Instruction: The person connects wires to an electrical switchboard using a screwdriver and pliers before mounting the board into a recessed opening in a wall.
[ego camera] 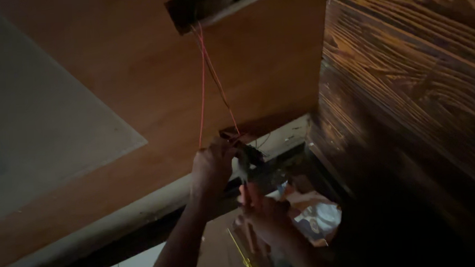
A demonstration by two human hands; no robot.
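Observation:
Two thin red wires (202,86) hang down from a rectangular cut-out (213,3) in the brown wooden panel (134,63). My left hand (213,165) is raised and pinches the lower ends of the wires. My right hand (267,217) is just below it and grips pliers with red handles (247,177), whose dark jaws reach up to the wire ends near my left fingers. The scene is dim and the wire tips are hard to make out.
A dark wood-grain panel (410,84) stands close on the right. A pale grey board (33,118) covers the left. Below the panel runs a grey ledge (116,223). A white and pale object (319,216) lies below the hands.

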